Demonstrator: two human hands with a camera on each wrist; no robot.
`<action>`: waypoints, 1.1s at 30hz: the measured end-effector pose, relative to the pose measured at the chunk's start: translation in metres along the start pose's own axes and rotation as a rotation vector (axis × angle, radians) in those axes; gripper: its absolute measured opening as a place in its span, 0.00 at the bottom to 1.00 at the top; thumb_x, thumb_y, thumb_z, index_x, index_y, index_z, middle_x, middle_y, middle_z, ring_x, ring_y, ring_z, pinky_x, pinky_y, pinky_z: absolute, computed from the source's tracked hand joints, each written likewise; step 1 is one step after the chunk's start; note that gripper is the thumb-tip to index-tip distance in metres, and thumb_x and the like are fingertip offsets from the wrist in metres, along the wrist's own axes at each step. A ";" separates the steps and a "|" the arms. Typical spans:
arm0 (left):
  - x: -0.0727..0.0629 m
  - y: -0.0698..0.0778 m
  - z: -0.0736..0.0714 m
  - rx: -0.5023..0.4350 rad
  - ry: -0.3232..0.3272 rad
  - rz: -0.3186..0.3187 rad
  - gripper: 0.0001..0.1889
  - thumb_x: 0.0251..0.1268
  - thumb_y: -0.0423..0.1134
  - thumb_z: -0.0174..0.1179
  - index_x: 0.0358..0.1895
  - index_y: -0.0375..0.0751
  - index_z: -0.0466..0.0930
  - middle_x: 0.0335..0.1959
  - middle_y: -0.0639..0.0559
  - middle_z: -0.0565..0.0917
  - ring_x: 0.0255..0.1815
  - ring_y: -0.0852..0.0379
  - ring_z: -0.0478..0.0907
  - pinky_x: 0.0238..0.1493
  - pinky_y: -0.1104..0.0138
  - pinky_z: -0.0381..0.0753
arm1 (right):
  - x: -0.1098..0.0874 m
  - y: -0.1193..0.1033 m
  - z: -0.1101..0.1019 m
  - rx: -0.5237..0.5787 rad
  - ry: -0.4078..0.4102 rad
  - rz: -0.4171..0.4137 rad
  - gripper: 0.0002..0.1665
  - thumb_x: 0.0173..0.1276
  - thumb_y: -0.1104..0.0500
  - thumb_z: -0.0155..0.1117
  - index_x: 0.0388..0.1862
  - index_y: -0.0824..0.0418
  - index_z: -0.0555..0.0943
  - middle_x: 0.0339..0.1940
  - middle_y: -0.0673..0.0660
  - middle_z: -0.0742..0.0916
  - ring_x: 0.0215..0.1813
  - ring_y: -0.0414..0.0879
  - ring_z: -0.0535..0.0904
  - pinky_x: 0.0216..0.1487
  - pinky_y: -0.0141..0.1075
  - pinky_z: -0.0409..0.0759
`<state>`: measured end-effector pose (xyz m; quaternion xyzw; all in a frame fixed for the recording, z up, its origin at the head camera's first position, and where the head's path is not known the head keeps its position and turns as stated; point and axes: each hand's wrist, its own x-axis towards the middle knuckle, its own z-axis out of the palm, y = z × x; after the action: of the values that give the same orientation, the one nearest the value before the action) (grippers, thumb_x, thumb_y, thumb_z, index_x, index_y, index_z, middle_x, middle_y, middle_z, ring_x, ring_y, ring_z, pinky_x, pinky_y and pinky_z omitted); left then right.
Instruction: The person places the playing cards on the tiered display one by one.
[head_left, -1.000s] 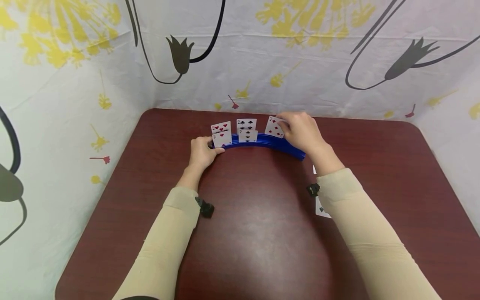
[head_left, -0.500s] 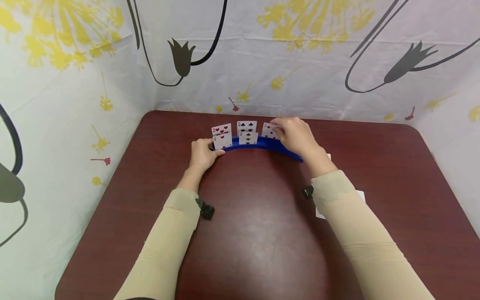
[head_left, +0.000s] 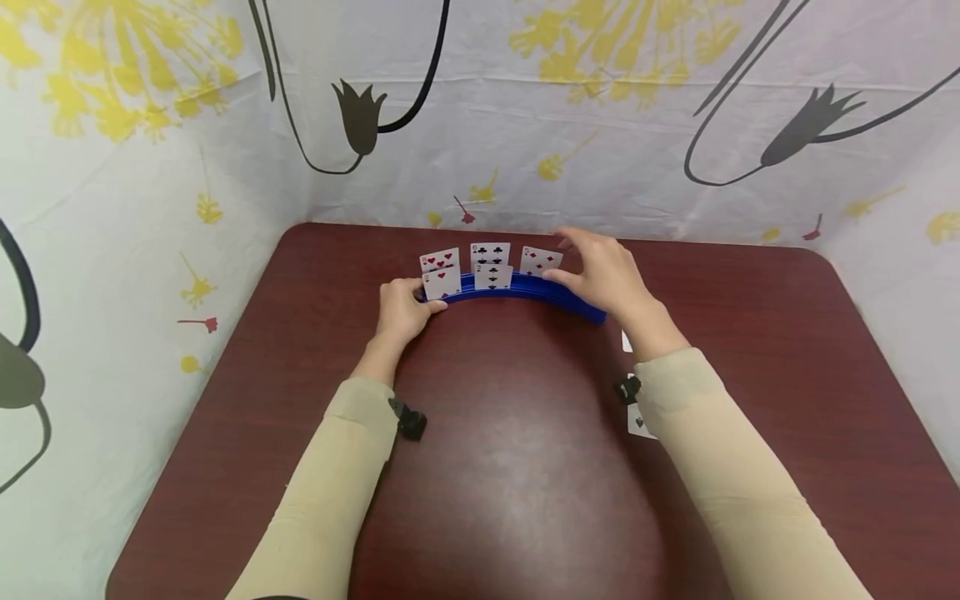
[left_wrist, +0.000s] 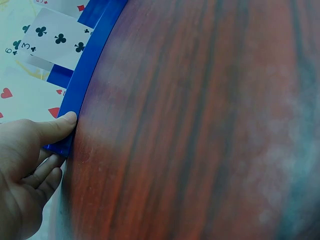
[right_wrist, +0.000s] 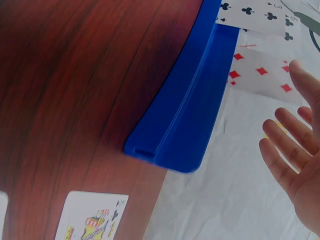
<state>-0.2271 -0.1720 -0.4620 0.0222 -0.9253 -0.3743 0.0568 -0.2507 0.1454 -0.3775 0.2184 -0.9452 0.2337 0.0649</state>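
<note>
A curved blue card holder [head_left: 551, 289] stands near the table's far side. My left hand [head_left: 401, 312] grips its left end, the thumb [left_wrist: 65, 122] pressing the front edge. Two heart cards [head_left: 441, 283] stand one before the other beside that hand. In the middle, a three of clubs [left_wrist: 57, 36] stands before a six of clubs [head_left: 491, 252]. To their right, a diamond card [right_wrist: 260, 70] stands in the rear slot. My right hand [head_left: 603, 271] is just right of this card, fingers spread and holding nothing; its thumb overlaps the card's lower corner in the head view.
Playing cards lie on the brown table [head_left: 495, 467] by my right forearm, partly hidden: a face card of clubs [right_wrist: 92, 217] and a spade card [head_left: 639, 422]. A patterned cloth [head_left: 637, 183] hangs behind the table's far edge. The holder's right end bears no cards.
The diamond card in my right hand has moved left and down into the holder and straightened. My right fingers have let go of it and spread, drawing back right.
</note>
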 end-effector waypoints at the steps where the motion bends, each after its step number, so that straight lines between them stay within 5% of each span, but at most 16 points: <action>1: 0.000 0.000 0.000 0.000 -0.001 -0.001 0.20 0.57 0.44 0.76 0.49 0.37 0.89 0.41 0.42 0.89 0.43 0.49 0.81 0.50 0.56 0.81 | -0.002 0.001 -0.001 0.001 0.002 0.004 0.39 0.63 0.45 0.76 0.70 0.56 0.75 0.52 0.57 0.88 0.54 0.56 0.82 0.51 0.56 0.77; 22: 0.001 -0.002 0.001 -0.009 0.003 0.006 0.20 0.57 0.43 0.76 0.50 0.36 0.88 0.40 0.42 0.89 0.43 0.49 0.81 0.48 0.56 0.82 | -0.032 0.031 -0.018 0.023 0.041 0.104 0.43 0.65 0.42 0.74 0.73 0.57 0.70 0.52 0.61 0.88 0.54 0.57 0.83 0.54 0.58 0.75; 33: 0.001 0.000 0.001 -0.014 -0.005 -0.013 0.21 0.58 0.43 0.76 0.51 0.37 0.88 0.41 0.42 0.89 0.44 0.49 0.79 0.50 0.56 0.81 | -0.048 0.045 -0.021 0.016 0.032 0.129 0.35 0.66 0.42 0.73 0.63 0.62 0.77 0.50 0.62 0.87 0.51 0.58 0.83 0.51 0.58 0.75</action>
<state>-0.2278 -0.1712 -0.4632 0.0267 -0.9227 -0.3811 0.0522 -0.2275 0.2097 -0.3880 0.1540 -0.9543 0.2484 0.0630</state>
